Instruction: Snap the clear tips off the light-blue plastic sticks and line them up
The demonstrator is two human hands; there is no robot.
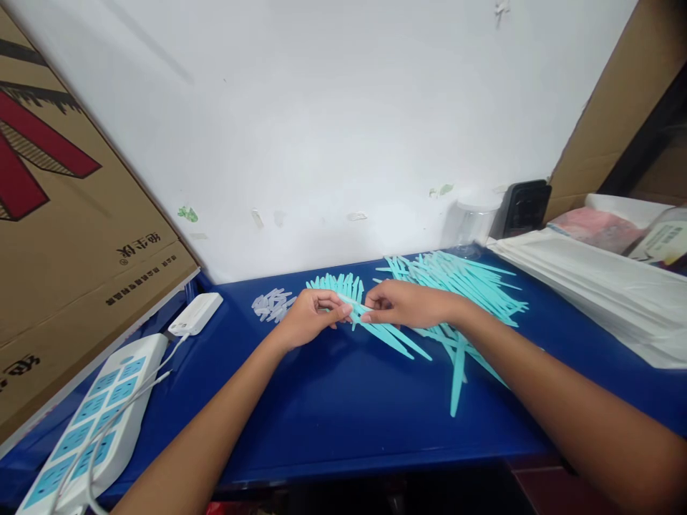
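Note:
Both hands meet over the blue table (333, 415). My left hand (308, 315) and my right hand (408, 304) pinch the same thin teal plastic stick (358, 309) between their fingertips. Behind the left hand lies a fanned row of teal sticks (338, 286). Under and beyond the right hand spreads a large loose pile of teal sticks (461, 286). A small heap of pale grey plastic caps (272, 304) lies left of the fanned row.
A white power strip (101, 415) and a white adapter (196, 313) lie at the left beside a leaning cardboard box (69, 236). At the right sit a stack of white sheets (606, 293), a clear jar (469, 225) and a black object (523, 207). A white wall stands behind.

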